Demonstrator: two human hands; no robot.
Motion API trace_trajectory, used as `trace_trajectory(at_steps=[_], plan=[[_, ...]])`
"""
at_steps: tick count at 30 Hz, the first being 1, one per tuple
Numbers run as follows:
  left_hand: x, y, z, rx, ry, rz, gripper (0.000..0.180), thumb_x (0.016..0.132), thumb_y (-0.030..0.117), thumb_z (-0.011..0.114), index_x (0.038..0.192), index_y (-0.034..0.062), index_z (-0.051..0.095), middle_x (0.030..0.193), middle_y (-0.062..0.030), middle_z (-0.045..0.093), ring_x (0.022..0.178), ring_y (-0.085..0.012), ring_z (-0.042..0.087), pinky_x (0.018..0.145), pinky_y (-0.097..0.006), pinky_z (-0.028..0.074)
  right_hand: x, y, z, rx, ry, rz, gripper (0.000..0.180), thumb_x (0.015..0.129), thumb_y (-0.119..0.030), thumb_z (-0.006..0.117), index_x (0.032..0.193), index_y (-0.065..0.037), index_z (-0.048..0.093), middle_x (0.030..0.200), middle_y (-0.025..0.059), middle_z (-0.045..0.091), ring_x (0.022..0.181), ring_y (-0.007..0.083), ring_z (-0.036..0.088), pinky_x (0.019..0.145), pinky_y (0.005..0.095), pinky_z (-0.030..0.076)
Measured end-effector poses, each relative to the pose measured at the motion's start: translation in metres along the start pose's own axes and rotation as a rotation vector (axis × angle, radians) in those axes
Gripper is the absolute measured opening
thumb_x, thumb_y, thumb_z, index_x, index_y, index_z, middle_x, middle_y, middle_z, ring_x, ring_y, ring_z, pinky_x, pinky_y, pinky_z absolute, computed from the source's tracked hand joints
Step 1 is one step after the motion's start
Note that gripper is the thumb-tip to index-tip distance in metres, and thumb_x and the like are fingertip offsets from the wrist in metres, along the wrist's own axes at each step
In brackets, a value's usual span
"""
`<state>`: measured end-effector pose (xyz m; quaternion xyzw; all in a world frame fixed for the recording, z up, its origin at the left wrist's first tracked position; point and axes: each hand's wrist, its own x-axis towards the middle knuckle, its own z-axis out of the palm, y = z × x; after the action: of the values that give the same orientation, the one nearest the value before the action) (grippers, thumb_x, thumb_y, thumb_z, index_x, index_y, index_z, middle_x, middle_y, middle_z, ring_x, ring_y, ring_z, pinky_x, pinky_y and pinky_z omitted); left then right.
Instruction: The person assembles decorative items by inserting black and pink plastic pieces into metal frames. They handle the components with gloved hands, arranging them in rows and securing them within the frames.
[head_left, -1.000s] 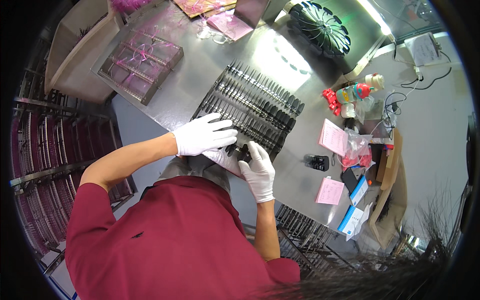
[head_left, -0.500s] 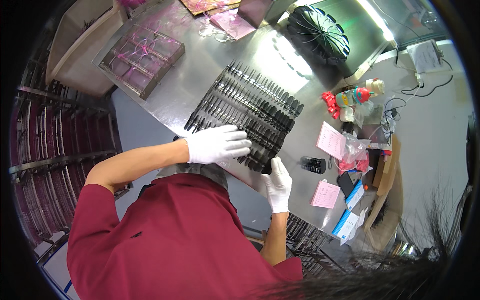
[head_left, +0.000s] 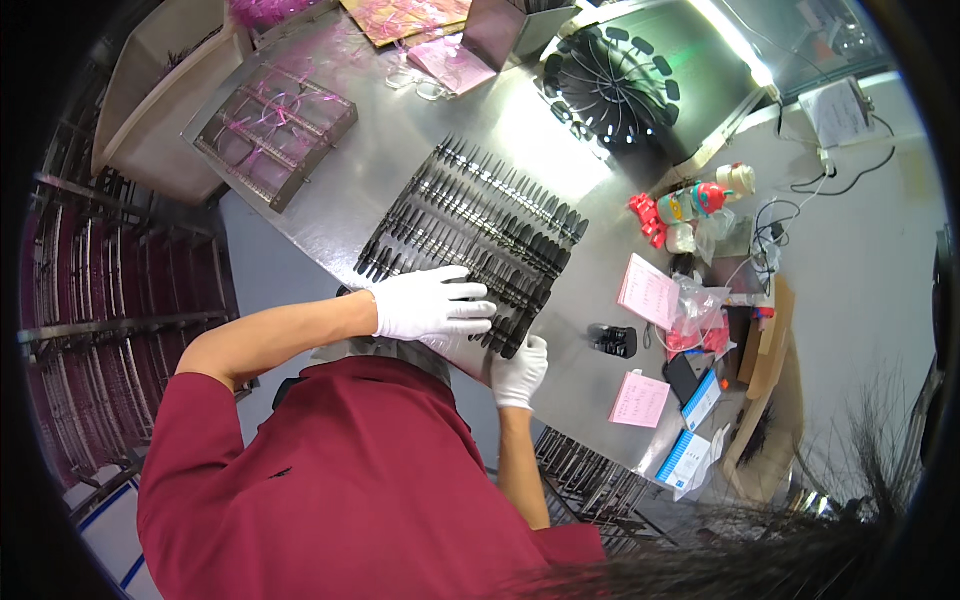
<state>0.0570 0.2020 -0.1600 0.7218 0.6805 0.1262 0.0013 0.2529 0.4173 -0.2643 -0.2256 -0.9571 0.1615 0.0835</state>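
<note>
Both hands wear white gloves: the left hand [head_left: 432, 303] lies spread flat on the near edge of the black comb rack [head_left: 470, 240] (rows of dark slim pieces), the right hand [head_left: 520, 372] curls beneath that edge, on the steel surface [head_left: 560, 160].

1. Left hand [head_left: 430, 303], at about 11 o'clock from the right, wears a plain white glove
2. Right hand [head_left: 520, 372] wears a matching white glove
3. Dark red short-sleeved shirt; forearms bare
</note>
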Motion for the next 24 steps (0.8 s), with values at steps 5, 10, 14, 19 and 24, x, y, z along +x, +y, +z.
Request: trace_trajectory(at_steps=[5,10,14,19,24], plan=[[-0.002,0.008,-0.027,-0.019,0.044,-0.137,0.062,0.093,0.034,0.069,0.150,0.0137,0.059,0.155,-0.0109,0.058,0.148,-0.0294,0.049,0.124,-0.055,0.035,0.020,-0.021,-0.014,0.348,0.142,0.103,0.028,0.094,-0.036,0.075,0.095,-0.008,0.075,0.083,0.0183,0.074,0.079,0.0403,0.072,0.072,0.0503,0.056],[0.004,-0.002,-0.054,-0.031,0.240,-0.066,0.057,0.089,0.026,0.073,0.141,0.0044,0.063,0.140,-0.0162,0.065,0.137,-0.0332,0.059,0.118,-0.053,0.043,0.019,-0.010,-0.025,0.455,0.157,0.208,0.025,0.096,-0.013,0.067,0.076,0.001,0.073,0.065,0.0178,0.071,0.059,0.0306,0.071,0.057,0.0427,0.053],[0.001,-0.013,-0.049,-0.194,0.398,-0.017,0.040,0.089,0.012,0.067,0.127,-0.0013,0.066,0.122,-0.0162,0.070,0.120,-0.0344,0.068,0.106,-0.045,0.057,0.017,-0.010,-0.024,0.475,0.067,0.388,0.018,0.091,-0.006,0.062,0.082,0.002,0.075,0.069,0.0212,0.071,0.064,0.0320,0.073,0.061,0.0431,0.054],[0.005,-0.015,-0.061,-0.278,0.441,-0.110,0.034,0.086,0.017,0.072,0.117,0.0030,0.070,0.107,-0.0131,0.072,0.095,-0.0307,0.075,0.084,-0.040,0.063,0.015,-0.021,-0.033,0.455,0.028,0.541,0.016,0.086,-0.001,0.060,0.082,0.004,0.074,0.068,0.0228,0.070,0.061,0.0324,0.072,0.063,0.0443,0.054],[-0.002,-0.028,-0.063,-0.072,0.548,0.114,0.030,0.090,0.017,0.066,0.116,0.0043,0.070,0.105,-0.0089,0.072,0.102,-0.0244,0.073,0.082,-0.036,0.059,0.021,-0.046,-0.049,0.441,0.036,0.641,0.023,0.092,-0.015,0.072,0.083,0.006,0.074,0.063,0.0193,0.069,0.059,0.0258,0.069,0.061,0.0447,0.052]])
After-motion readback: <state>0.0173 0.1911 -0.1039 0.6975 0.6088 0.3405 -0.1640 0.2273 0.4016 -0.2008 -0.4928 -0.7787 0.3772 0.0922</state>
